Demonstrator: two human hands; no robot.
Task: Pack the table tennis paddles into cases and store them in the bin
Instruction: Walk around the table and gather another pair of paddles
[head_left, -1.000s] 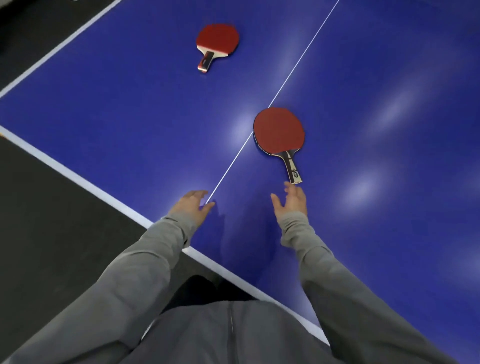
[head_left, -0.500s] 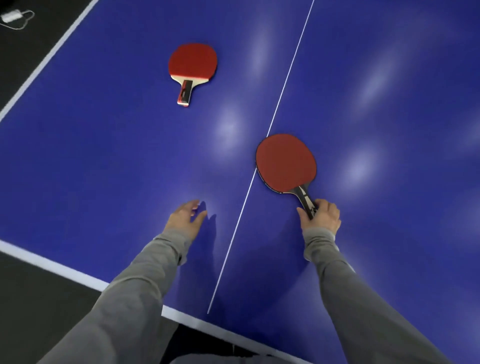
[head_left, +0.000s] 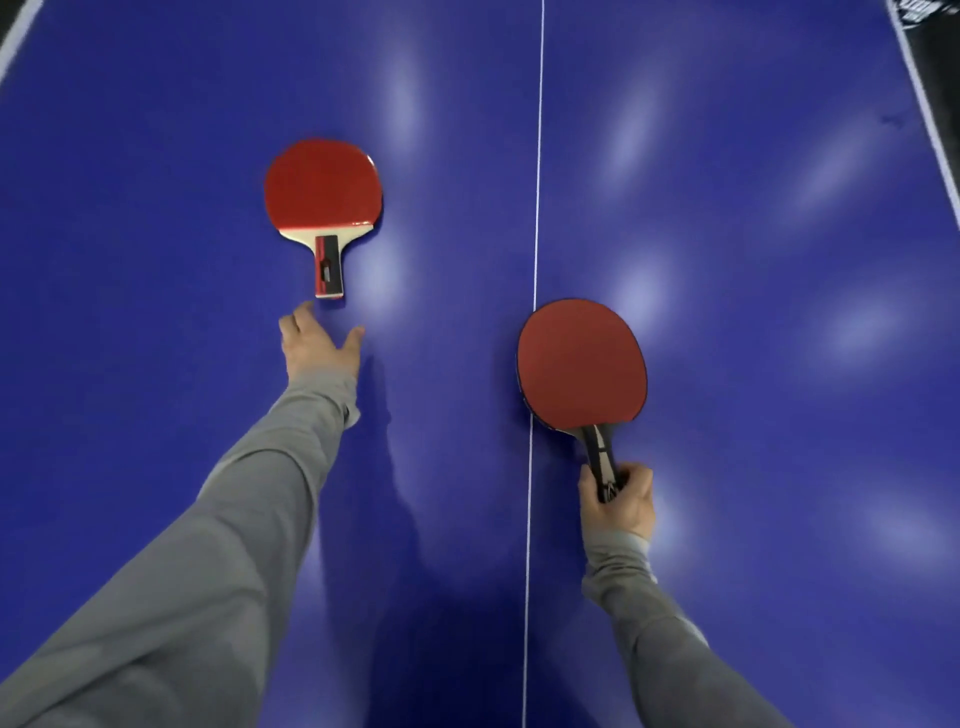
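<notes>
Two red-faced paddles are on the blue table tennis table (head_left: 727, 260). My right hand (head_left: 618, 499) grips the dark handle of the long-handled paddle (head_left: 582, 364), whose blade lies just right of the white centre line. The short-handled paddle (head_left: 323, 189) lies flat on the left half, handle pointing towards me. My left hand (head_left: 318, 345) reaches out with fingers spread, just short of that handle's end and not touching it. No case or bin is in view.
The white centre line (head_left: 537, 208) runs straight away from me. The net's dark edge (head_left: 935, 78) shows at the top right corner. A white side line (head_left: 13, 36) and dark floor sit at the top left.
My right hand has closed on the long-handled paddle's handle. My left arm has stretched forward towards the short-handled paddle. The view has shifted forward over the table.
</notes>
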